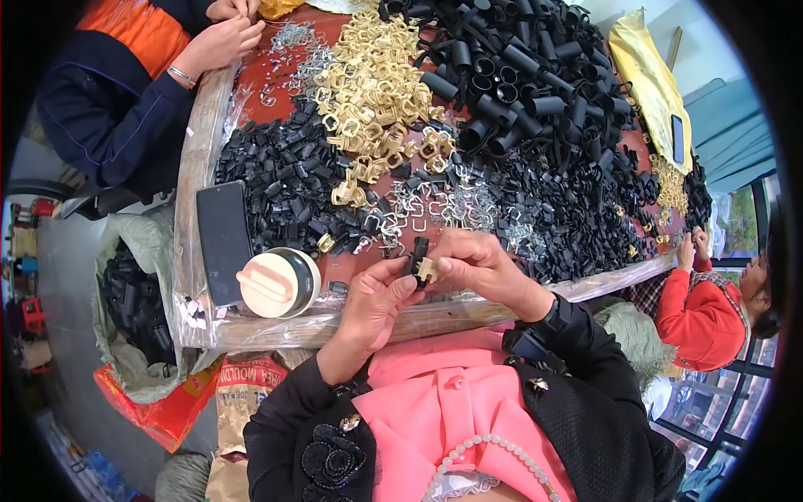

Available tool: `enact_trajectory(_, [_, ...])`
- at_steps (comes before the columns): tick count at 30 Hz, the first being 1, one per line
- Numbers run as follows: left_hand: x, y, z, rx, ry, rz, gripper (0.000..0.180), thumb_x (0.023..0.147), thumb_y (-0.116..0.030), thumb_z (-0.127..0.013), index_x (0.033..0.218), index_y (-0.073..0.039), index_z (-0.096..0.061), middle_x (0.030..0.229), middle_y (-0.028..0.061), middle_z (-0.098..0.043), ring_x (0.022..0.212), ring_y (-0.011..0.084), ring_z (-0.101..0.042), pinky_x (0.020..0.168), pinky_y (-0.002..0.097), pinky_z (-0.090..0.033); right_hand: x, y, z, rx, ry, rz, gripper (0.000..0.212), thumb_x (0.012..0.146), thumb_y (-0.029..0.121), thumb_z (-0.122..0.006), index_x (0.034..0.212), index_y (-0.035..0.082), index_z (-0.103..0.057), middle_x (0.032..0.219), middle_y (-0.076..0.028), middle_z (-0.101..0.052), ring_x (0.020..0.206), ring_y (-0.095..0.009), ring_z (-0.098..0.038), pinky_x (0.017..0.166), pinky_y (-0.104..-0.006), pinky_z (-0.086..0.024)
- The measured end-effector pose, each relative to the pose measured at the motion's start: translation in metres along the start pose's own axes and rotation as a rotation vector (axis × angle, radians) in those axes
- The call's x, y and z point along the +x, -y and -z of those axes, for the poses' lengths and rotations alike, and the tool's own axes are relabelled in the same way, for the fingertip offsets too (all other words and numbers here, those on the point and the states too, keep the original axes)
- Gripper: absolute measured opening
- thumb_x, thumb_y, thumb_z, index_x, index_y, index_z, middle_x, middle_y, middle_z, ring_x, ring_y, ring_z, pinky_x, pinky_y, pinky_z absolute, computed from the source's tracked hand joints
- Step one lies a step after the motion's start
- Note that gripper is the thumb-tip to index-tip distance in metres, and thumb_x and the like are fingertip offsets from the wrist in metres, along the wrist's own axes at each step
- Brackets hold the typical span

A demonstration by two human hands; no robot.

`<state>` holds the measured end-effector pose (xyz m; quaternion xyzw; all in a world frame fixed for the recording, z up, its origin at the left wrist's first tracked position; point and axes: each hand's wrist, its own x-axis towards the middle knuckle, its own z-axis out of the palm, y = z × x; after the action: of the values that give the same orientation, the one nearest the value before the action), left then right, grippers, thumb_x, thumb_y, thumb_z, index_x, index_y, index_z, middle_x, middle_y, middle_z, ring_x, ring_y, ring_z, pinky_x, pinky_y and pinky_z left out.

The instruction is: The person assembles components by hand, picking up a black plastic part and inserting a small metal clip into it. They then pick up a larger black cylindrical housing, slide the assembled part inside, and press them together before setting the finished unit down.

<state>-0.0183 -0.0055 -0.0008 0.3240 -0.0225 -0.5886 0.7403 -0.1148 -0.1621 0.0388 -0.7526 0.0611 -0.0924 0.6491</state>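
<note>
Over the near edge of the table, my two hands meet around a small assembly. My left hand point(378, 299) is closed on a small black plastic part point(419, 248), pinched between thumb and fingers. Against it sits a beige plastic clip point(427, 269), which my right hand point(481, 263) grips with thumb and forefinger. How far the two pieces are joined I cannot tell. Just beyond my fingers lie bent silver metal wire clips point(456, 205). Heaps of small black plastic pieces point(276, 180) and beige plastic clips point(372, 84) spread farther out.
A large pile of black tubular parts point(519, 75) rises at the far right. Left of my hands are a lidded jar point(280, 284) and a black phone point(224, 243). An open sack point(134, 305) stands beside the table. Co-workers sit far left point(125, 100) and right point(703, 309).
</note>
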Motion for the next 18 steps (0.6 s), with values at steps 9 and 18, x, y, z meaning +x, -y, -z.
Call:
enact_trajectory(9, [-0.006, 0.004, 0.002, 0.021, 0.015, -0.013, 0.029, 0.077, -0.012, -0.061, 0.102, 0.000, -0.052, 0.092, 0.0074, -0.060, 0.081, 0.0177, -0.060, 0.071, 0.0249, -0.051, -0.007, 0.002, -0.017, 0.156, -0.030, -0.149, 0.019, 0.085, 0.018, -0.053, 0.078, 0.000, -0.053, 0.069, -0.001, -0.048, 0.059, -0.006, -0.047, 0.051, -0.0200, -0.038])
enact_trajectory(18, [-0.013, -0.011, 0.000, 0.133, -0.037, 0.064, 0.023, 0.079, -0.013, -0.056, 0.098, -0.001, -0.054, 0.088, 0.0091, -0.060, 0.076, 0.0170, -0.060, 0.067, 0.0238, -0.050, -0.008, -0.008, -0.025, 0.335, -0.150, -0.233, 0.015, 0.082, 0.017, -0.057, 0.079, 0.002, -0.053, 0.070, 0.000, -0.048, 0.060, -0.006, -0.047, 0.051, -0.0208, -0.039])
